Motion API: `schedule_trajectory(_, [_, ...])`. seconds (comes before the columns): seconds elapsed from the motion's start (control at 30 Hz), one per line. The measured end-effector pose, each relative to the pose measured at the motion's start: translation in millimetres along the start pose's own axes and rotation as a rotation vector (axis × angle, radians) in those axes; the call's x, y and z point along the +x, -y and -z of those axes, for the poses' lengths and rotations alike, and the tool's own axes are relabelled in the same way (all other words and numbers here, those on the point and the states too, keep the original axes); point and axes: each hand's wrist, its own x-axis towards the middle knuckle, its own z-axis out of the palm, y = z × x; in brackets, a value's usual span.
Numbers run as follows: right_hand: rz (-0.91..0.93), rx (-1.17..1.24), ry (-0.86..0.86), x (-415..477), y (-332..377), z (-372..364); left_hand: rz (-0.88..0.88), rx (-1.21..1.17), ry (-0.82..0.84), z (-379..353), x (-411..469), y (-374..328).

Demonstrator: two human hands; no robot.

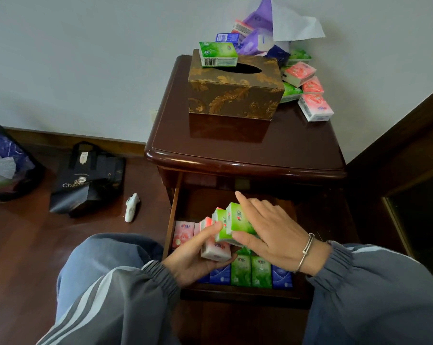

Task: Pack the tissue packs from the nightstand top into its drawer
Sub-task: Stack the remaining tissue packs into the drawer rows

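Note:
The open drawer (173, 210) of the dark wooden nightstand (235, 150) holds several green, blue and pink tissue packs (250, 271) standing in a row. Above them, my left hand (193, 257) cups a bundle of pink and green packs (215, 250) from below. My right hand (267, 232) grips a green pack (236, 219) at the top of that bundle. More pink and green packs (314, 107) lie at the back right of the nightstand top. One green pack (217, 54) rests on the brown tissue box (235, 90).
Purple wrapping and white paper (280, 23) are piled at the nightstand's back. On the wooden floor to the left lie a black shopping bag (91, 180), a dark bag of rubbish (4, 160) and a small white object (132, 207). Dark wooden furniture (409, 158) stands on the right.

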Motion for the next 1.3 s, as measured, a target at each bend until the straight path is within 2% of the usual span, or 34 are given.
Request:
schedule_trajectory(0.07, [0.024, 0.080, 0.129, 1, -8, 0, 0.011, 0.013, -0.001, 1, 0, 0])
schedule_trajectory(0.13, [0.061, 0.039, 0.153, 2, -14, 3, 0.021, 0.043, -0.006, 0, 0, 0])
schedule_trajectory(0.23, [0.083, 0.045, 0.040, 4, -15, 4, 0.012, 0.034, -0.026, 1, 0, 1])
schedule_trajectory(0.47, [0.072, 0.399, -0.213, 0, -5, 3, 0.007, -0.091, -0.022, 2, 1, -3])
schedule_trajectory(0.63, [0.024, 0.544, -0.287, 1, 0, -5, -0.008, -0.127, 0.009, 2, 1, -7])
schedule_trajectory(0.77, [-0.229, 0.733, -0.255, -11, -18, -14, -0.074, -0.085, -0.076, 6, 1, -9])
schedule_trajectory(0.9, [-0.578, 0.617, -0.044, -24, -58, -42, -0.125, -0.001, -0.242, 14, 5, -13])
schedule_trajectory(0.97, [-0.722, 0.605, 0.061, -23, -72, -67, -0.125, 0.047, -0.261, 15, 6, -13])
schedule_trajectory(1.13, [-0.921, 0.484, 0.237, -1, -87, -115, -0.094, 0.159, -0.230, 13, 8, -10])
schedule_trajectory(1.3, [-0.939, 0.238, 0.200, 29, -79, -136, -0.100, 0.128, -0.247, 19, 9, -12])
